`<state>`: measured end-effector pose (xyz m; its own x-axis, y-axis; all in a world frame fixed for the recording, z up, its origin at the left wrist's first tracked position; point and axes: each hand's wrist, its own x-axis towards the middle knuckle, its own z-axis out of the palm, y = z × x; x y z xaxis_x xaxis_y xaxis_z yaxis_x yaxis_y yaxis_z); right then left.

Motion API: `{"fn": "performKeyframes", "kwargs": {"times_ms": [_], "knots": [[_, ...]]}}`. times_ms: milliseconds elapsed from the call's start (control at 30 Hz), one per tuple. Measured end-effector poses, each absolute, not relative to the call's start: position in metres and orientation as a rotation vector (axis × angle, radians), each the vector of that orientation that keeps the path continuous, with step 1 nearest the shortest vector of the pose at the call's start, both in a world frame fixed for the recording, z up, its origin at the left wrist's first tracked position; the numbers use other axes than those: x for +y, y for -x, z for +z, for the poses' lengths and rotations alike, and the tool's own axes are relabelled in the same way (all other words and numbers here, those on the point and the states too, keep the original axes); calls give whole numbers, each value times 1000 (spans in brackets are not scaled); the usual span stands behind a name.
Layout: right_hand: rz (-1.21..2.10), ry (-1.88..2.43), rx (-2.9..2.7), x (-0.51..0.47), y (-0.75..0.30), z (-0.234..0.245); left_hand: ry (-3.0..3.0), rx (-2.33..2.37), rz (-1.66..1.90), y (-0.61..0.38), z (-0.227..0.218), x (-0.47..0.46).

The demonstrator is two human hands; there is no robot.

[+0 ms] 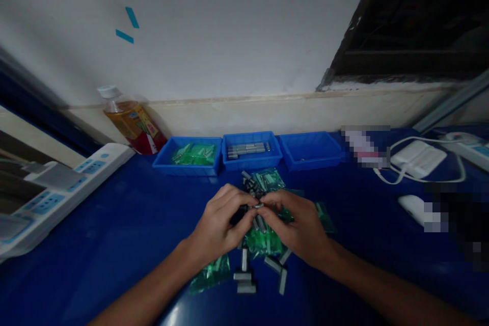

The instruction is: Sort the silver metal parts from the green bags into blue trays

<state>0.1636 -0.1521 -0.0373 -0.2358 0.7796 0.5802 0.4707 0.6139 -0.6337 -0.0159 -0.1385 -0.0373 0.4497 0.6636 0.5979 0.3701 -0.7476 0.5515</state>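
My left hand [223, 219] and my right hand [300, 221] meet over the middle of the blue table, thumbs and fingers closed in a pinch. Between their fingertips is a small silvery metal piece [259, 206]; the fingers cover most of it. Green plastic bags with metal parts lie beneath and around the hands, one bag [263, 243] right under them and another bag [210, 276] below my left wrist. Loose grey metal blocks [244, 276] rest on the table nearer to me. Beyond my fingers is a pile of small dark and silvery parts [250, 183].
Along the wall stand a blue bin [187, 170] with green bags, a middle bin [252, 164] with metal bars in rows, and a right bin [311, 162]. A drink bottle [132, 122] and a power strip [91, 168] are left; a white charger [418, 158] with cable lies right.
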Motion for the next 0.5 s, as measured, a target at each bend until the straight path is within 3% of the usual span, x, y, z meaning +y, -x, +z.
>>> {"fn": "performKeyframes", "kwargs": {"times_ms": [500], "knots": [[-81, 823, -2141, -137, -184, -29, -2426, 1021, 935, 22, -37, -135]]}}
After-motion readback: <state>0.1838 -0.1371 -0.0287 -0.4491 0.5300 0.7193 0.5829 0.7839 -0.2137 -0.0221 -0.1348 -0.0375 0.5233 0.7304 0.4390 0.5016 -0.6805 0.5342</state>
